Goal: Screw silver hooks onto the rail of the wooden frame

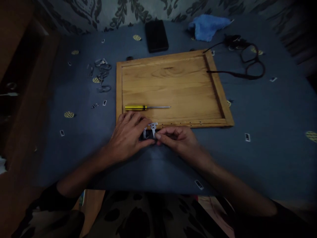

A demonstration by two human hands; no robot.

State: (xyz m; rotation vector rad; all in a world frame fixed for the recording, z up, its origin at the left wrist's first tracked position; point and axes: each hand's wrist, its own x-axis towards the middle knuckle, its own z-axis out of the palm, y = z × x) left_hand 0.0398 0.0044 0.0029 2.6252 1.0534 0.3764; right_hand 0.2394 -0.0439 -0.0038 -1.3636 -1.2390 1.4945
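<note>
A framed wooden panel (pixel 168 89) lies on the blue cloth, its near rail marked with several small dark holes. At that near edge is a silver metal hinge (pixel 153 128) with a T-shaped plate. My left hand (pixel 130 134) rests over the panel's near left corner, its thumb and forefinger closed around the hinge's left side. From the right, my right hand (pixel 178 138) pinches the hinge's lower end between thumb and fingertips. Fingers partly hide the hinge's lower part. A yellow and black screwdriver (pixel 146 107) lies on the panel just beyond my left hand, tip pointing right.
Several loose metal pieces (pixel 102 71) and small screws (pixel 94 105) lie left of the panel. Behind it are a black box (pixel 156 36) and a blue rag (pixel 208 26). Black-framed glasses (pixel 255 62) overlap its right edge. Patterned fabric (pixel 138 10) borders the back.
</note>
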